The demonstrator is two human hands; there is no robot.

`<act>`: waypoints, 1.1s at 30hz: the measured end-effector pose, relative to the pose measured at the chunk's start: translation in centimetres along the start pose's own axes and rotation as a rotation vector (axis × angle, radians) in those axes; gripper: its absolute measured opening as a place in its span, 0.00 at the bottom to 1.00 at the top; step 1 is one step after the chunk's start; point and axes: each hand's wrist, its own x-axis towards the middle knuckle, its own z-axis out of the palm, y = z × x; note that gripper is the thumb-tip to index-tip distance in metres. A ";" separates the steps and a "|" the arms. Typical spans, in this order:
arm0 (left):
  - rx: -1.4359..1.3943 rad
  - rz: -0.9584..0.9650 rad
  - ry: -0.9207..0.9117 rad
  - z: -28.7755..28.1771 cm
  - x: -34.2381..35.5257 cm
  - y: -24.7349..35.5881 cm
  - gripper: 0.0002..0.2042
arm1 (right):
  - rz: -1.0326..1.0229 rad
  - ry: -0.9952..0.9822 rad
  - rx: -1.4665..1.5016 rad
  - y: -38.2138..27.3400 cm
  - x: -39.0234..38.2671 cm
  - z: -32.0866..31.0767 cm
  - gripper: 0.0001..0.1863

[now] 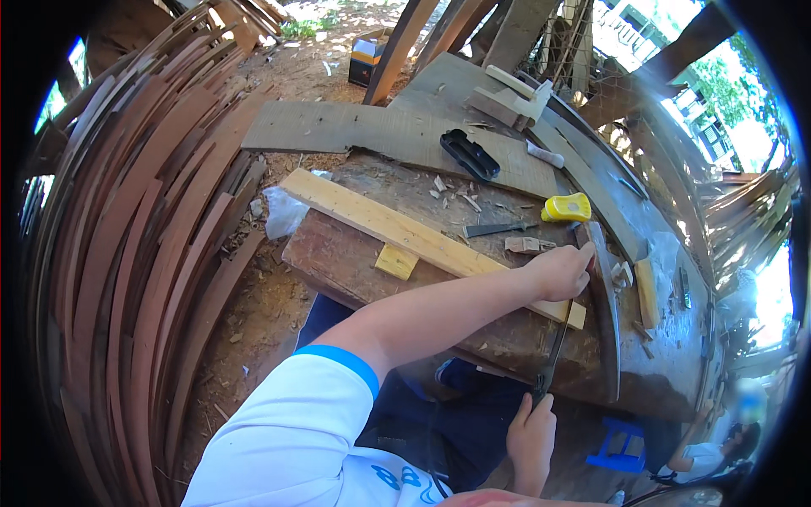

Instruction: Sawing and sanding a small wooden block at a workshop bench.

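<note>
My left hand (559, 272) is closed above the right end of a pale yellow plank (380, 220), where a long narrow dark tool (557, 342) meets it; what its fingers hold is hidden. My right hand (532, 435) grips that tool's lower end, below the bench's near edge. A dark upright strip (606, 329) lies just right of both. A small yellow block (395, 262) sits under the plank. Beyond my left hand are a yellow plastic-bodied object (566, 207), a dark flat blade (494, 229) and a small wooden piece (528, 245).
The worn bench (329, 262) carries a black tray (469, 155), boards (296, 127) and scraps. Stacked reddish boards (144, 279) fill the left. Behind stand leaning timbers (393, 51) and a box (367, 59). At lower right are a blue stool (617, 448) and another person (710, 456).
</note>
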 end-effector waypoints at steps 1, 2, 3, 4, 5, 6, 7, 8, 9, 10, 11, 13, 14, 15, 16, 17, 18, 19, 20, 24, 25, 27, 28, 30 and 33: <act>-0.007 -0.006 0.000 -0.1 -0.2 0.0 0.10 | 0.035 -0.028 0.033 0.1 -0.6 -0.1 0.17; 0.021 0.030 -0.037 -0.3 -0.2 0.0 0.10 | 0.025 -0.006 -0.005 -0.1 -0.1 -0.3 0.17; 0.050 0.068 -0.075 -0.4 -0.2 -0.1 0.10 | 0.032 -0.010 -0.008 -0.6 1.3 -1.1 0.17; 0.043 0.073 -0.087 -0.7 -0.2 -0.2 0.10 | -0.017 0.006 0.025 -1.3 3.0 -1.9 0.17; 0.036 0.068 -0.098 -1.2 -0.2 -0.6 0.10 | -0.075 0.020 0.058 -1.6 3.9 -2.1 0.17; 0.029 0.063 -0.109 -1.5 -0.3 -0.7 0.10 | -0.069 0.020 0.062 -1.2 3.9 -1.5 0.17; 0.036 0.071 -0.108 -1.4 -0.4 -1.0 0.10 | -0.082 0.030 0.044 -1.2 4.2 -0.9 0.18; 0.006 0.007 -0.071 -1.2 -0.7 -1.2 0.10 | -0.096 0.040 0.026 -1.3 4.0 -0.7 0.18; -0.023 -0.056 -0.032 -1.0 -1.0 -1.4 0.09 | -0.039 0.013 0.053 -1.7 2.4 -0.1 0.19; -0.020 -0.105 -0.135 -1.2 -1.1 -0.5 0.09 | -0.009 0.005 0.062 -1.5 1.0 0.5 0.19; -0.015 -0.094 -0.127 -1.2 -1.3 -0.1 0.09 | 0.016 -0.002 0.070 -0.9 -0.3 1.0 0.19; -0.013 -0.025 -0.251 -0.8 -1.4 0.9 0.10 | -0.012 0.038 0.088 -0.2 -0.3 0.9 0.18; 0.042 -0.017 -0.215 -0.8 -1.7 1.2 0.10 | -0.031 0.040 0.095 -0.8 0.1 0.1 0.18; 0.012 -0.008 -0.152 -1.1 -1.7 1.1 0.09 | -0.047 0.045 0.104 -1.3 0.8 -0.8 0.17; 0.019 -0.023 -0.122 -1.4 -1.7 1.1 0.09 | -0.081 0.032 0.135 -1.7 2.1 -1.3 0.18; 0.030 -0.028 -0.091 -1.5 -1.4 0.9 0.09 | -0.065 0.055 0.148 -2.0 2.9 -0.9 0.18; 0.033 0.000 -0.109 -1.5 -1.6 0.8 0.09 | -0.047 0.063 0.122 -2.3 3.5 -0.4 0.19; -0.005 -0.037 -0.057 -1.8 -2.3 -0.2 0.08 | -0.038 0.060 0.100 -2.9 3.5 0.2 0.20; -0.047 -0.063 -0.001 -1.9 -2.3 -0.6 0.08 | -0.013 0.053 0.089 -3.4 2.3 0.5 0.20; 0.040 -0.018 0.056 -0.5 -2.3 -0.7 0.08 | 0.094 0.006 0.079 -2.0 -1.5 2.4 0.21; 0.037 -0.005 0.050 -0.2 -2.0 -0.3 0.08 | 0.068 0.014 0.089 -1.5 -1.1 2.1 0.21; 0.110 -0.036 0.020 -0.2 -2.2 0.2 0.09 | 0.014 0.020 0.122 -1.5 0.5 0.7 0.21; 0.129 -0.043 0.009 -0.3 -2.1 0.2 0.09 | -0.008 0.014 0.143 -2.0 2.3 0.1 0.21; 0.105 -0.033 0.030 -0.4 -2.4 0.0 0.09 | -0.011 0.022 0.178 -2.3 2.8 0.5 0.22; 0.078 -0.022 0.082 -0.9 -2.8 -0.9 0.10 | 0.043 0.062 0.132 -3.5 0.4 2.2 0.22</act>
